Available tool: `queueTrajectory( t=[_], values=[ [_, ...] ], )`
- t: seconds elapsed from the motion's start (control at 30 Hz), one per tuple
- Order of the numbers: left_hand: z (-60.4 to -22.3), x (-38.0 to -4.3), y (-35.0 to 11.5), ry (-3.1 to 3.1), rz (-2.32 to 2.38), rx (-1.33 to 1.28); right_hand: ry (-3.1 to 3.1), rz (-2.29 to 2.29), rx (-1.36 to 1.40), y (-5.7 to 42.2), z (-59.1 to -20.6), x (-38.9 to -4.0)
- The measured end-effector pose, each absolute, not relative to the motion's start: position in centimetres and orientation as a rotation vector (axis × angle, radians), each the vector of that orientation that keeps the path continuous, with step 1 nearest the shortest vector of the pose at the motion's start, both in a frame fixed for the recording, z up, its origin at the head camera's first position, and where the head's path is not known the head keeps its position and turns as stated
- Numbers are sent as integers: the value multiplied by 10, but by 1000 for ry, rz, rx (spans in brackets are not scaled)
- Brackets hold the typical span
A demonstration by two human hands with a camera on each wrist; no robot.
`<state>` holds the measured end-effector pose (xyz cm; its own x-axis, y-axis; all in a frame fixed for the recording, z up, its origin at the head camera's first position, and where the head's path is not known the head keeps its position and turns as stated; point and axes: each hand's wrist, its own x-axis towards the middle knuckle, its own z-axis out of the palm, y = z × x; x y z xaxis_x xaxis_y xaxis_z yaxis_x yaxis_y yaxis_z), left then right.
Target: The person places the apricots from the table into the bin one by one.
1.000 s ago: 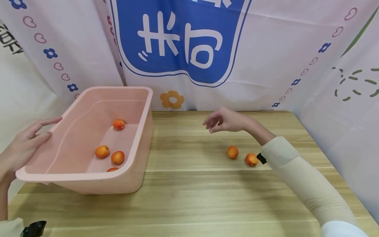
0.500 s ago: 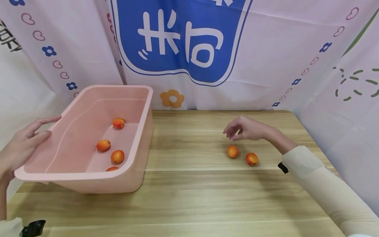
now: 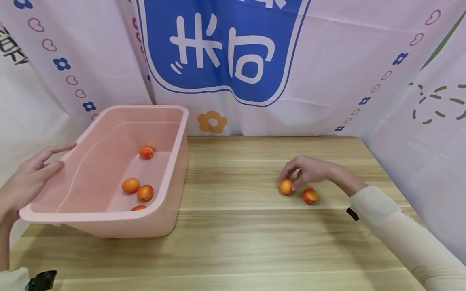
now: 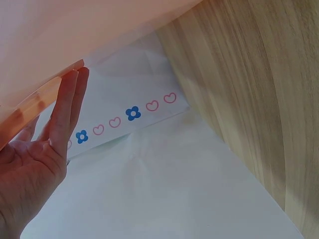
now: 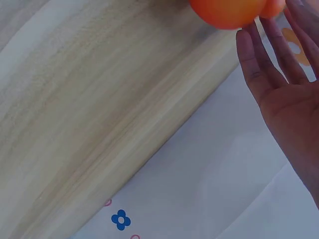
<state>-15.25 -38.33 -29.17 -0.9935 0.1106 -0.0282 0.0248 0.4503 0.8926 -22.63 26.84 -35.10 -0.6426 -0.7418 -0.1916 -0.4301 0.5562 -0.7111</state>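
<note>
My left hand grips the left rim of a pink plastic bin, thumb over the edge. In the left wrist view the long fingers lie along the outside of the wall. My right hand reaches down to the table and pinches a small round orange fruit between thumb and fingers. Just to its right lies a second fruit, orange with a red blush. It looms large at the top of the right wrist view, beside the fingers.
Several similar fruits lie on the bin floor, one partly hidden by the near rim. The bin stands on the left of a wooden table. A printed white cloth hangs behind the table, with cloth along both sides.
My right hand has moved right and down, from hovering above the table to the left fruit. One fruit inside the bin has rolled right, toward its neighbour. My left hand stays put.
</note>
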Motion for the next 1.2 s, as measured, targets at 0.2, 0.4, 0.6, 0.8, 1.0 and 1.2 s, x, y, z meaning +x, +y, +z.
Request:
queueTrajectory(
  t=[0.2,0.4,0.6,0.8,1.0,1.2],
  values=[
    [-294,-153,-386,2595,1647,165,2306,-841,-943,268,-359,-226],
    [-295,-153,-388,2574,1671,175,2336,-841,-945,266,-360,-226],
    [-293,-153,-386,2593,1628,139,2371,-909,-957,264,-359,-225],
    [-291,-153,-385,2600,1604,124,2400,-917,-989,260,-359,-226],
    [-291,-153,-384,2613,1589,118,2440,-879,-984,255,-358,-228],
    [-291,-154,-385,2612,1579,108,2459,-879,-945,248,-356,-228]
  ],
)
